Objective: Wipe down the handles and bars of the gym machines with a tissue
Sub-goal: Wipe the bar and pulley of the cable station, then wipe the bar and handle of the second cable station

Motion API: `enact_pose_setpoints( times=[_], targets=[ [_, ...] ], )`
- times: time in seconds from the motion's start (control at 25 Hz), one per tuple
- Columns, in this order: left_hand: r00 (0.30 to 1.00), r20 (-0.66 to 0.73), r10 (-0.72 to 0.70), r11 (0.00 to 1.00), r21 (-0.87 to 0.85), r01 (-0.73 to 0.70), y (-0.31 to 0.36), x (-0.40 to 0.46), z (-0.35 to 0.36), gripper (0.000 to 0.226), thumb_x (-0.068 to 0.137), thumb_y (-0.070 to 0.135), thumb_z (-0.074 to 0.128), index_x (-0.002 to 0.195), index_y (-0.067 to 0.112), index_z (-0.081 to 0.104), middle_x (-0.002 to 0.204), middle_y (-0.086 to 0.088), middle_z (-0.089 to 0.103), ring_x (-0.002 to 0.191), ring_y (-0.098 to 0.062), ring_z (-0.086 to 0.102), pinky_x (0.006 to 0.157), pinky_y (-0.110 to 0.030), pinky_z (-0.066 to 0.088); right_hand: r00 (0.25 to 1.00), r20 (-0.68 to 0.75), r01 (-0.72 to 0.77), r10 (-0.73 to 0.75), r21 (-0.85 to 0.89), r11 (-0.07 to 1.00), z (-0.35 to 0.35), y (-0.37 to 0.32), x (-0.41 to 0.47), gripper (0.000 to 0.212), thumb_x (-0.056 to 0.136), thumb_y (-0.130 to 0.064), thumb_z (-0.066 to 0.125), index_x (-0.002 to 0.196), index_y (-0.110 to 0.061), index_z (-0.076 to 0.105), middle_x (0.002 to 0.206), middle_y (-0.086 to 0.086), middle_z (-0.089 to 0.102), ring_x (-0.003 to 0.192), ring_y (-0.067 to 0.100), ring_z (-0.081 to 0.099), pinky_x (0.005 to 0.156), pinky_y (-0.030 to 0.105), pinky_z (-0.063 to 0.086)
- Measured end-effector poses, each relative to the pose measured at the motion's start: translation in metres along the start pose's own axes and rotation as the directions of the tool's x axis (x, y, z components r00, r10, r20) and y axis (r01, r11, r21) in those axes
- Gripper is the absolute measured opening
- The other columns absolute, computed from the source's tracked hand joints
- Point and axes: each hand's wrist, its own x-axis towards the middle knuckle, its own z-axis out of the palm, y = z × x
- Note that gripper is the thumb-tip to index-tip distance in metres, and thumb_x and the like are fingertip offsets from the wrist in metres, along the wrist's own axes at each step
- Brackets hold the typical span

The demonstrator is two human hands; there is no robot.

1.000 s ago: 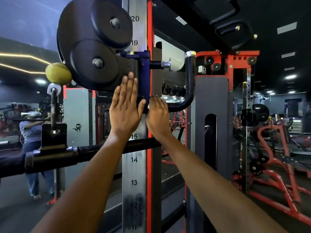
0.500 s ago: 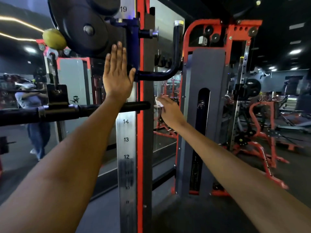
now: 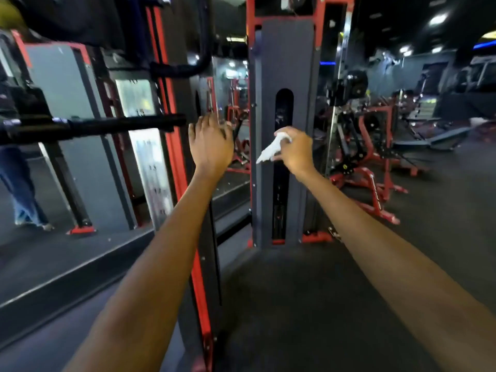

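Observation:
My right hand (image 3: 295,153) pinches a crumpled white tissue (image 3: 271,150) in the air, in front of the grey weight-stack cover (image 3: 284,63). My left hand (image 3: 210,142) hangs free with loosely curled fingers, just right of the end of the black barbell bar (image 3: 126,124), touching nothing. Above the bar, the curved black handle (image 3: 185,67) sticks out from the red and black upright (image 3: 174,157). The picture is blurred by motion.
A mirror wall (image 3: 61,108) on the left reflects a person in jeans (image 3: 18,189). Red-framed machines (image 3: 370,162) and benches stand to the right on the dark rubber floor (image 3: 308,304). A black weight plate (image 3: 354,81) hangs on the machine behind.
My left hand has come off the pulley carriage and dropped beside the bar's end. My right hand has pulled back from the curved handle with the tissue. The view has tilted down and right.

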Motion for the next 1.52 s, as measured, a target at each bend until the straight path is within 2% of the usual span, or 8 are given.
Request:
enact_pose_setpoints(
  times=[0.12,0.24,0.48,0.64,0.84,1.04,1.16,1.52],
  targets=[
    [0.988,0.156,0.002,0.999,-0.033,0.004,0.039,-0.089,0.03,0.045,0.1,0.031,0.039,0.135,0.004,0.048,0.136,-0.015,0.053,0.131,-0.03,0.042,0.117,-0.042,0.018,0.998,-0.021,-0.059,0.056,-0.158,0.986,-0.064,0.037,-0.06,0.027,0.08,0.011,0.045,0.096,0.01,0.066,0.102,0.023,0.067,0.096,0.033,0.063,0.082,0.033,0.047],
    [0.942,0.337,0.009,0.997,-0.069,0.015,0.07,-0.17,0.058,0.044,0.1,0.032,0.04,0.135,0.007,0.048,0.135,-0.015,0.054,0.13,-0.029,0.044,0.116,-0.042,0.02,0.998,-0.041,-0.05,0.044,-0.158,0.986,-0.119,0.064,-0.125,0.016,0.074,0.009,0.049,0.078,0.01,0.065,0.078,0.019,0.068,0.075,0.028,0.062,0.07,0.025,0.049],
    [0.829,0.555,0.06,0.993,-0.121,0.009,0.124,-0.283,0.092,0.047,0.102,0.034,0.039,0.143,0.01,0.039,0.146,-0.01,0.044,0.139,-0.024,0.034,0.119,-0.039,0.015,0.916,-0.271,-0.348,0.295,-0.173,0.921,-0.198,0.127,-0.216,0.009,0.078,0.0,0.063,0.085,-0.004,0.067,0.073,0.003,0.064,0.06,0.011,0.057,0.054,0.007,0.036],
    [0.77,0.63,0.099,0.984,-0.178,0.018,0.156,-0.308,0.128,0.05,0.102,0.032,0.04,0.148,0.013,0.034,0.153,-0.006,0.036,0.144,-0.018,0.025,0.119,-0.035,0.008,0.917,-0.235,-0.374,0.323,-0.225,0.9,-0.215,0.185,-0.243,0.022,0.079,0.012,0.054,0.083,-0.005,0.069,0.093,0.016,0.055,0.061,0.015,0.058,0.057,0.013,0.047],
    [0.744,0.651,0.15,0.974,-0.227,0.002,0.195,-0.284,0.196,0.051,0.101,0.031,0.041,0.148,0.013,0.033,0.153,-0.005,0.036,0.145,-0.016,0.024,0.119,-0.034,0.007,0.865,-0.168,-0.503,0.474,-0.299,0.811,-0.235,0.248,-0.204,0.02,0.085,0.001,0.054,0.096,0.006,0.07,0.123,0.016,0.048,0.078,0.001,0.047,0.069,-0.009,0.028],
    [0.758,0.63,0.172,0.968,-0.249,-0.013,0.234,-0.213,0.284,0.052,0.101,0.032,0.041,0.148,0.013,0.031,0.153,-0.006,0.035,0.144,-0.017,0.025,0.12,-0.035,0.009,0.914,-0.172,-0.406,0.368,-0.39,0.827,-0.246,0.31,-0.099,0.019,0.087,0.002,0.055,0.1,-0.003,0.069,0.113,0.017,0.054,0.082,0.001,0.047,0.074,-0.006,0.029],
    [0.779,0.598,0.19,0.968,-0.248,-0.045,0.251,-0.169,0.329,0.05,0.101,0.032,0.042,0.147,0.014,0.033,0.151,-0.005,0.037,0.143,-0.017,0.028,0.119,-0.034,0.01,0.925,-0.172,-0.38,0.339,-0.46,0.802,-0.249,0.34,-0.037,0.044,0.081,0.01,0.057,0.119,-0.01,0.06,0.108,0.011,0.056,0.088,0.017,0.053,0.078,0.014,0.038],
    [0.718,0.677,0.162,0.986,-0.13,-0.101,0.26,-0.095,0.482,0.045,0.101,0.038,0.041,0.143,0.02,0.04,0.143,-0.001,0.048,0.131,-0.015,0.043,0.112,-0.031,0.032,0.953,-0.048,-0.269,0.299,-0.585,0.765,-0.224,0.485,0.082,0.021,0.069,0.004,0.07,0.079,-0.014,0.07,0.082,0.006,0.064,0.074,0.028,0.06,0.063,0.035,0.05]
  ],
)
